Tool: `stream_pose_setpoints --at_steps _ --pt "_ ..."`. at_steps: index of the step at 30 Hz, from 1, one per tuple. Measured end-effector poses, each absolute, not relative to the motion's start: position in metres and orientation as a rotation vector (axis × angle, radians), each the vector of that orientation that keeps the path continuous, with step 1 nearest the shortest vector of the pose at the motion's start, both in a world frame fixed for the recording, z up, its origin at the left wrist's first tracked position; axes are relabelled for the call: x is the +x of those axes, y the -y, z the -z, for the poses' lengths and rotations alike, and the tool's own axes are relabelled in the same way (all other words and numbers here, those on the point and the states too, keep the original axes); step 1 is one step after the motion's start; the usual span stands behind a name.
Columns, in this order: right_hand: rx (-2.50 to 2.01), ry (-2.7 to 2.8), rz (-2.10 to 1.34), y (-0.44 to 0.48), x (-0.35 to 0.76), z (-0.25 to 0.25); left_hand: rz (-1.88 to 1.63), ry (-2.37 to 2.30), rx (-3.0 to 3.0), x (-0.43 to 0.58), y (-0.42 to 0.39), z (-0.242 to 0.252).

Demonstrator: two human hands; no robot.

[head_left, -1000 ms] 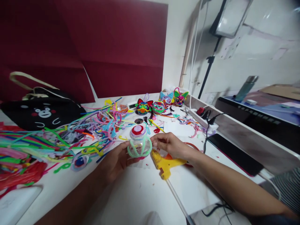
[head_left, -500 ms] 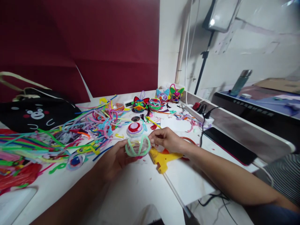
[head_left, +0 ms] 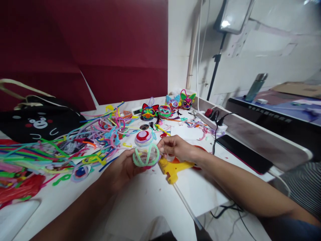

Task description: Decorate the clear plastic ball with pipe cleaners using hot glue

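A clear plastic ball (head_left: 146,156) with mint-green pipe cleaner strips looped over it sits in my left hand (head_left: 124,167), whose fingers wrap its left side. My right hand (head_left: 173,147) is at the ball's right edge, thumb and fingertips pinched together; whatever they hold is too small to make out. Right below that hand, a yellow hot glue gun (head_left: 172,170) lies on the white table, a long clear glue stick (head_left: 184,199) sticking out of its back toward me. Just behind the ball rests a round piece of coiled red and lilac pipe cleaner (head_left: 143,136).
Loose pipe cleaners (head_left: 100,140) pile up on the left beside a black bag (head_left: 40,120). Finished decorated balls (head_left: 149,112) stand at the back. To the right are a power strip (head_left: 213,120) with cords, a black phone (head_left: 244,154) and a raised table edge (head_left: 263,134).
The camera view has shifted slightly. The ball has turned a little in my left hand, while my right hand keeps its pinch beside it.
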State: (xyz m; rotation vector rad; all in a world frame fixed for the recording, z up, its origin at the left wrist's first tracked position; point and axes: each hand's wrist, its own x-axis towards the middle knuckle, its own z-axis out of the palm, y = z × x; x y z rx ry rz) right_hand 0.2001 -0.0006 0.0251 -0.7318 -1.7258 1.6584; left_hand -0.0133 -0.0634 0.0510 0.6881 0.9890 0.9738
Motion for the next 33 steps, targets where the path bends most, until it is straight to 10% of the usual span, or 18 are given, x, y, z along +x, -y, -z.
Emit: stream_pose_setpoints --at_steps 33 --pt "-0.656 1.668 -1.886 0.006 0.200 -0.025 -0.919 -0.938 0.700 -0.021 0.061 -0.040"
